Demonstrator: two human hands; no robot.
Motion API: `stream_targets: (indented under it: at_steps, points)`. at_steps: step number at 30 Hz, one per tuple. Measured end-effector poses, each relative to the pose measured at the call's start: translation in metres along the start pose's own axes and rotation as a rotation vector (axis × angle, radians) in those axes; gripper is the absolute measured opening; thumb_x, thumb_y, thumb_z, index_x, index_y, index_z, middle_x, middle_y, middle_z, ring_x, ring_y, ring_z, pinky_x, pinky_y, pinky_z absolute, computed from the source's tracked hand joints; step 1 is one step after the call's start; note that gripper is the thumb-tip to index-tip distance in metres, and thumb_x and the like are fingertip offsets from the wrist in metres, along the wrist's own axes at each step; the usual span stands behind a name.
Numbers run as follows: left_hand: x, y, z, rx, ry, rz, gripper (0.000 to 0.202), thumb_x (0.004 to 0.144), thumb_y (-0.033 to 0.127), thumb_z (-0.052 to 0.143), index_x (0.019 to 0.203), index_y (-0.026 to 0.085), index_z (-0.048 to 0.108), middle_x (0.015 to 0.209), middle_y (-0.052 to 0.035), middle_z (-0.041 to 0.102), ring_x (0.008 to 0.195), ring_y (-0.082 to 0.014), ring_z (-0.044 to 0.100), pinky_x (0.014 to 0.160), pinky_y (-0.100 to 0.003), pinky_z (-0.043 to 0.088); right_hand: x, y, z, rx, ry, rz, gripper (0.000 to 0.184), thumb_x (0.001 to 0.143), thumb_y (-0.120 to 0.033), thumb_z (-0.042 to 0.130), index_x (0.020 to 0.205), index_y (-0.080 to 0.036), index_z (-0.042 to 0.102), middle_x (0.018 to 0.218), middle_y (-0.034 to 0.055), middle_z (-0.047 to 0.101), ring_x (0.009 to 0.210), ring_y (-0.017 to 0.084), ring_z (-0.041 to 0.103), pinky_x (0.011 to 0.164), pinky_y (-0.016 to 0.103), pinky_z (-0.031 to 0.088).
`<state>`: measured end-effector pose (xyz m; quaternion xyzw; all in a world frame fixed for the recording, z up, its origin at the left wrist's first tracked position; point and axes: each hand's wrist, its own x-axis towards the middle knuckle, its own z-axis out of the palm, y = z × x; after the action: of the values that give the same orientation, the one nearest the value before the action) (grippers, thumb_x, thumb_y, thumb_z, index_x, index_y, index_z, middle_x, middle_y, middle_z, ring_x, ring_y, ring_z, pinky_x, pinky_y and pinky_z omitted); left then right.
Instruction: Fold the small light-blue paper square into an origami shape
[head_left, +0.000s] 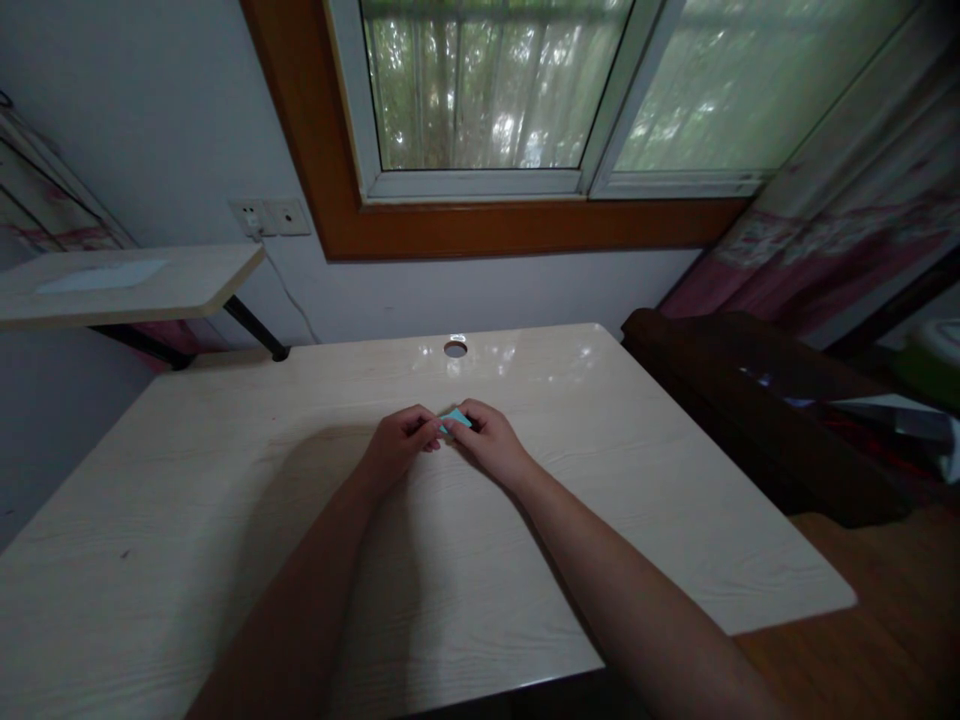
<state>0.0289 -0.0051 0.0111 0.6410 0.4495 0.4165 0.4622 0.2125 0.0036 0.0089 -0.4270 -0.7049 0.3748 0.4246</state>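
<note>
Stretching two bare arms (637, 565) forward. Pinching a small blue-green paper (456, 417) over the desk (187, 560), with narrow, closed fingers on left hand (401, 440) and right hand (491, 440). Showing pointy corners (maybe being partly folded already); not being able to tell the steps left. Seeing no cup or box beside it, but passing a round hole (455, 349) behind, then a window (487, 100).
</note>
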Motion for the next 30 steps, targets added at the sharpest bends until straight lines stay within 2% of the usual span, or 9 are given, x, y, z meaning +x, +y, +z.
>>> stream_targets:
  at_steps: [6,16,24,30]
  points:
    - [-0.0020,0.0046,0.0008,0.018,-0.018,-0.001,0.022,0.085,0.035,0.060,0.078,0.015,0.064,0.063,-0.0006,0.064,0.060,-0.0121,0.059,0.061,-0.023,0.047,-0.0017,-0.0015,-0.0005,0.040,-0.028,0.010,0.022,0.088,-0.037,0.057,0.083,-0.017,0.066,0.072,-0.0001,0.061,0.070,0.014,0.055,0.065,0.023,0.042]
    - [-0.0023,0.0011,-0.0021,0.009,-0.032,0.023,0.026,0.087,0.037,0.058,0.077,0.014,0.067,0.064,-0.0020,0.065,0.059,-0.0121,0.058,0.059,-0.023,0.046,-0.0030,-0.0034,-0.0001,0.102,-0.053,0.030,0.030,0.092,-0.041,0.052,0.078,-0.017,0.063,0.069,-0.0004,0.061,0.067,0.013,0.054,0.064,0.024,0.042]
    - [-0.0036,0.0039,-0.0011,-0.002,-0.020,-0.010,0.028,0.087,0.038,0.057,0.075,0.014,0.064,0.062,-0.0016,0.063,0.057,-0.0113,0.055,0.058,-0.022,0.045,-0.0041,-0.0031,0.0003,0.084,-0.058,0.045,0.034,0.096,-0.043,0.045,0.081,-0.018,0.062,0.068,-0.0003,0.061,0.065,0.013,0.056,0.065,0.023,0.043]
    - [-0.0024,0.0012,-0.0019,0.044,0.005,0.020,0.029,0.088,0.040,0.056,0.074,0.015,0.063,0.063,-0.0015,0.063,0.057,-0.0121,0.056,0.058,-0.023,0.045,-0.0026,-0.0043,0.0000,0.167,-0.062,0.093,0.036,0.094,-0.048,0.046,0.084,-0.018,0.063,0.070,0.0000,0.061,0.064,0.013,0.058,0.064,0.024,0.045]
